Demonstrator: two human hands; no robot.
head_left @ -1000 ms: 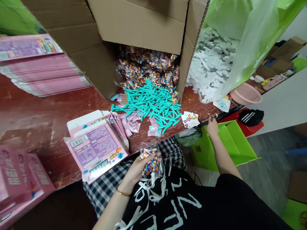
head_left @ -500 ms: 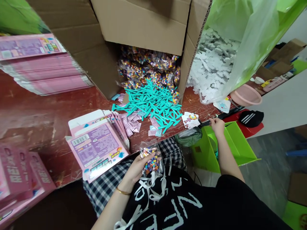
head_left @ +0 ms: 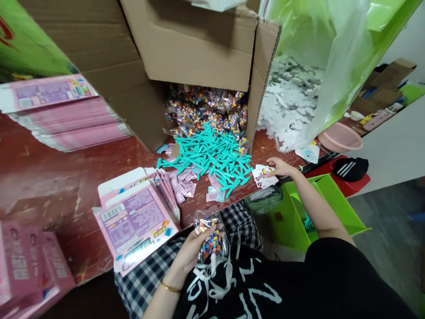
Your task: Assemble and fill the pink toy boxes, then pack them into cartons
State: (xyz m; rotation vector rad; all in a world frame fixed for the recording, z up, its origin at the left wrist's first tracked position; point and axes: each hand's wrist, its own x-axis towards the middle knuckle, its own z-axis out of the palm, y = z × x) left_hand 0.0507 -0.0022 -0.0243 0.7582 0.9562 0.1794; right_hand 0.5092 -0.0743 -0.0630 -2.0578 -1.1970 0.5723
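My left hand (head_left: 194, 246) is closed on a clear plastic bag of colourful small cubes (head_left: 212, 239), holding it above my lap. At the table's front edge, my right hand (head_left: 280, 167) reaches over a small spread of white cards (head_left: 263, 176) printed with coloured pixel patterns. Its thumb and fingertips are apart, at the right side of the cards; whether they touch them I cannot tell. Left of the cards lies a heap of teal hammer-shaped plastic tools (head_left: 212, 153). Small pink and blue sachets (head_left: 184, 184) are scattered in front of the heap.
A cardboard box (head_left: 199, 57) holds more bags of cubes (head_left: 206, 106). White perforated pieces (head_left: 288, 106) fill a plastic-lined green box. Pink printed cartons (head_left: 136, 221) lie at left, with a taller stack (head_left: 69, 124) behind. A green bin (head_left: 348, 212) stands below my right arm, near a pink basin (head_left: 340, 138).
My right hand has moved left from the table edge above the green bin to the cards. My left hand still holds the bag. The camera view has shifted slightly.
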